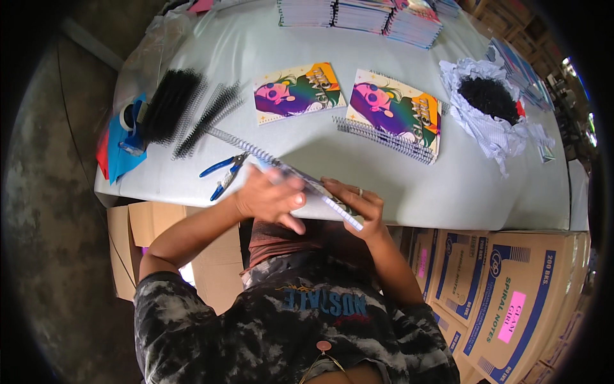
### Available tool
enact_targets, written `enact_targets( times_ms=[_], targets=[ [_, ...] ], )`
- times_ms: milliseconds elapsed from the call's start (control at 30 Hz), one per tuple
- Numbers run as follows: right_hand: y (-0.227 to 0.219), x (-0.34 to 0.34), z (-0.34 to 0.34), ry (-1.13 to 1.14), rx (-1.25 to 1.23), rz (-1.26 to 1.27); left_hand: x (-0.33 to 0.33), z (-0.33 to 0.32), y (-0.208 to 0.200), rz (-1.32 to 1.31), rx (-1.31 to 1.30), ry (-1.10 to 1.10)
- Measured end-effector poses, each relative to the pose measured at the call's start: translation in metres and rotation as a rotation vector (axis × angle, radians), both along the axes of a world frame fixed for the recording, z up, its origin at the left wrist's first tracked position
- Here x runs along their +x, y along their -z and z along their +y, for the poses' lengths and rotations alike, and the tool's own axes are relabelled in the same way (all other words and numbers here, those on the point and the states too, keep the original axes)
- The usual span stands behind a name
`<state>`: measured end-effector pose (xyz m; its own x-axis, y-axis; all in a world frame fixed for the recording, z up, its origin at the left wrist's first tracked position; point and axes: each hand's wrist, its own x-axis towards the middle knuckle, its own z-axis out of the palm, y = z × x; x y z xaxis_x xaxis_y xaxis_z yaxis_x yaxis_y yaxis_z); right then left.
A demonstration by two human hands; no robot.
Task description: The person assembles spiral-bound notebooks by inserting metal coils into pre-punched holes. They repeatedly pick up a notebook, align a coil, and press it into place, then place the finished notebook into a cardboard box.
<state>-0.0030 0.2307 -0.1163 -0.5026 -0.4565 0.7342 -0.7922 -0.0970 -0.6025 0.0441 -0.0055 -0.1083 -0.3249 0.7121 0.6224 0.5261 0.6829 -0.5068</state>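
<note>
Thin notebook with white page edges (342,212): dead center of the frame, tilted, nearly edge-on
Long grey spiral coil (246,146): sticking out past the notebook toward upper left
Left hand (272,195): spread pretty wide, blurry, right by the notebook's coil end; can't tell if touching
Right hand (359,203): narrow, holding the notebook near its lower-right end
Blue-handled metal pliers (220,167): lying open on the white-covered table (473,198), left of center
</note>
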Motion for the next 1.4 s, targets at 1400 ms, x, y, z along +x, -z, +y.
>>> enact_targets(
  times_ms=[1400],
  targets=[
    [-0.013,0.014,-0.015,-0.014,-0.037,-0.184,-0.037,-0.003,-0.045,0.061,0.641,-0.297]
  ],
)
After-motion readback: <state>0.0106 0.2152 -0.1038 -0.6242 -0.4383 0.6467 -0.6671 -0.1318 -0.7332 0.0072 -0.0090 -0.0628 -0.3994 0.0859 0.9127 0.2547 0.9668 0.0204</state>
